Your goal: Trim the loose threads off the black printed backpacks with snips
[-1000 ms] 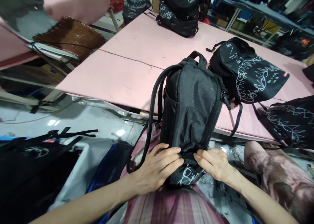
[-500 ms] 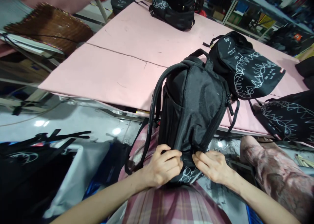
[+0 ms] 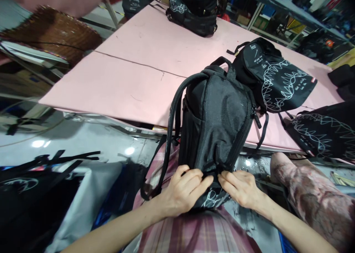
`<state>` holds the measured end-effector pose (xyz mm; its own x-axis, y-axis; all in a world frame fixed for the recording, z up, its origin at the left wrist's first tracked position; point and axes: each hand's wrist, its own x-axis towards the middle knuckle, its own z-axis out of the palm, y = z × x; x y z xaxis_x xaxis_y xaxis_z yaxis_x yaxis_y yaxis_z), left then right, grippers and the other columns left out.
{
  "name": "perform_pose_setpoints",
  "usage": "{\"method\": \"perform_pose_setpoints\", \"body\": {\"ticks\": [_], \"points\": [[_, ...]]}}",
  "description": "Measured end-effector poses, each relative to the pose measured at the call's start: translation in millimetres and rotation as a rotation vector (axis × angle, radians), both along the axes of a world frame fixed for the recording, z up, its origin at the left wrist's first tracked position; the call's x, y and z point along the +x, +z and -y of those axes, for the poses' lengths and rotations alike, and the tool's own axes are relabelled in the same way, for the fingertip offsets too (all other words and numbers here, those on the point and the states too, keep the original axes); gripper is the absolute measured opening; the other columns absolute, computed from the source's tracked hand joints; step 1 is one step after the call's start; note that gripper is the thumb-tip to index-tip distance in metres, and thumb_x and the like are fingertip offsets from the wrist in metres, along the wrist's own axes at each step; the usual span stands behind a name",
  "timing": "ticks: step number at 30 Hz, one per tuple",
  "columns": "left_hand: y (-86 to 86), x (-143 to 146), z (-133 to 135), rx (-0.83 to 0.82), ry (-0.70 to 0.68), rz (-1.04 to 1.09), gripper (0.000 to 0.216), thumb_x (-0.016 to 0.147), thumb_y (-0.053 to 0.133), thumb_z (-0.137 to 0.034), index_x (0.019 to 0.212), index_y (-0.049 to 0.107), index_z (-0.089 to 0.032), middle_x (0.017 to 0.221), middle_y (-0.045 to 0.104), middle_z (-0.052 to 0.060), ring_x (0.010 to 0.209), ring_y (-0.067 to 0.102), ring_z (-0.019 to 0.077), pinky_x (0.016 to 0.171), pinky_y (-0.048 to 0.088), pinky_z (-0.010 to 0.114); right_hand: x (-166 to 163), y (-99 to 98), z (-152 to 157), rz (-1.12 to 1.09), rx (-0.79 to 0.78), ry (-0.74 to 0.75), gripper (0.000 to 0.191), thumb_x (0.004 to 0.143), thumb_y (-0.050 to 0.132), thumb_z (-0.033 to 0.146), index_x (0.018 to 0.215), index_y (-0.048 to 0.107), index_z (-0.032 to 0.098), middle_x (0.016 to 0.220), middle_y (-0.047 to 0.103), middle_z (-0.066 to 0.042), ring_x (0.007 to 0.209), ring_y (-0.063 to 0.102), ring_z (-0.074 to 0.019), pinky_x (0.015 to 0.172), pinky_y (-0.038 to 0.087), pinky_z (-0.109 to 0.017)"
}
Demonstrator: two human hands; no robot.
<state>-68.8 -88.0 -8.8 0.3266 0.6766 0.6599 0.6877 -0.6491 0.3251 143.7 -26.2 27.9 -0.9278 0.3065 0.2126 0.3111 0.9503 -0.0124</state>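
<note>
Both hands grip the lower end of a black backpack [image 3: 224,105] that leans from the lap across the near edge of the pink surface [image 3: 133,83].
Against half a second ago, the left hand [image 3: 184,192] has straightened one digit over the lower panel, nearly meeting the fingertips of the right hand [image 3: 240,186]; its other fingers stay curled on the fabric, while the right fingers remain pressed together, pinching it, and the backpack keeps its place. Wide open room lies on the surface left of the backpack, out to the left edge; on the right, a white-printed backpack [image 3: 288,83] sits close beside its top and another printed backpack [image 3: 327,131] overlaps the near edge. Below that edge, a patterned-clothed leg [image 3: 307,186] limits the right side.
</note>
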Motion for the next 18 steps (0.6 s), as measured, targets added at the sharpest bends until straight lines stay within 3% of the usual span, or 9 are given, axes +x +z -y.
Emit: {"method": "perform_pose_setpoints", "body": {"ticks": [2,6,8,11,15,18], "points": [[3.1,1.6,0.4,-0.018,0.041,-0.054,0.025,0.089,0.038,-0.010,0.096,0.062,-0.009,0.070,0.062,0.004,0.079,0.055,0.0152,0.076,0.033,0.034,-0.7,0.3,-0.1,0.003,-0.002,0.005,0.026,0.091,0.033,0.010,0.092,0.059,0.012,0.083,0.066,-0.005,0.056,0.053,-0.0109,0.049,0.038,-0.025],[4.4,1.6,0.2,-0.048,-0.009,-0.017,0.020,0.089,0.041,-0.012,0.087,0.062,-0.012,0.066,0.060,0.001,0.078,0.055,0.0146,0.073,0.032,0.033,-1.1,9.9,-0.7,0.005,-0.109,-0.038,0.024,0.090,0.036,0.012,0.102,0.057,0.014,0.091,0.066,-0.006,0.062,0.059,-0.0112,0.050,0.041,-0.023],[3.5,0.6,0.4,-0.047,-0.030,0.005,0.023,0.090,0.038,-0.012,0.087,0.061,-0.012,0.068,0.060,0.001,0.079,0.055,0.0143,0.073,0.032,0.032,-1.4,20.2,-0.7,-0.026,-0.269,-0.147,0.027,0.090,0.041,0.022,0.115,0.051,0.015,0.099,0.065,-0.008,0.075,0.062,-0.0132,0.056,0.046,-0.022],[3.5,1.4,1.1,-0.024,-0.016,-0.003,0.027,0.091,0.034,-0.012,0.089,0.061,-0.011,0.069,0.061,0.002,0.079,0.055,0.0144,0.071,0.033,0.031,-3.0,35.9,0.4,-0.046,-0.448,-0.342,0.047,0.085,0.051,0.037,0.126,0.039,0.016,0.104,0.063,-0.010,0.089,0.062,-0.0184,0.071,0.051,-0.028],[7.2,8.1,0.8,-0.002,0.010,0.013,0.030,0.090,0.031,-0.009,0.088,0.061,-0.010,0.070,0.062,0.004,0.078,0.056,0.0152,0.071,0.034,0.031,-5.0,45.4,-0.3,0.017,-0.388,-0.407,0.022,0.088,0.045,0.022,0.109,0.051,0.017,0.103,0.063,-0.010,0.090,0.062,-0.0189,0.076,0.052,-0.032],[8.4,12.7,-0.1,-0.003,0.030,0.014,0.027,0.088,0.034,-0.008,0.087,0.061,-0.010,0.069,0.061,0.004,0.077,0.056,0.0147,0.073,0.034,0.031,-6.3,47.7,-4.5,0.064,-0.335,-0.396,0.021,0.087,0.046,0.020,0.105,0.056,0.018,0.099,0.065,-0.007,0.083,0.064,-0.0171,0.069,0.052,-0.029]]}}
